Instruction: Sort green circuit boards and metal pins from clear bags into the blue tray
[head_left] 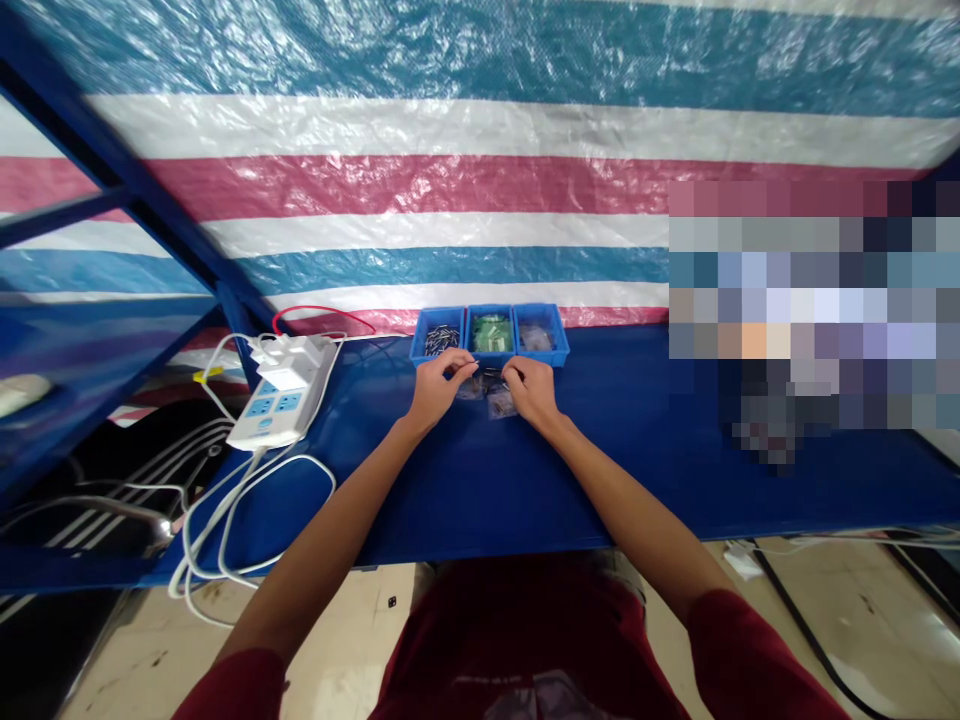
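Observation:
My left hand [436, 390] is in front of the left blue bin, its thumb and forefinger pinched together. A tiny pale glint shows at the fingertips, too small to name. Close beside it, my right hand [532, 388] has its fingers curled closed by the right bin; what they hold, if anything, is hidden. Between and just below the hands lie small clear plastic bags [501, 404] with dark bits inside. Behind them stand joined blue bins: one with short metal pieces [442, 340], the middle one with green and whitish pieces [492, 334], the right one with clear plastic bags [535, 338].
A white power strip [262, 420] with plugged-in adapters [289, 362] stands on the blue table [480, 490] at left, its white cables looping over the front edge. A blue metal frame [172, 225] rises there. Striped sheeting [450, 185] hangs behind. The right side is partly pixelated.

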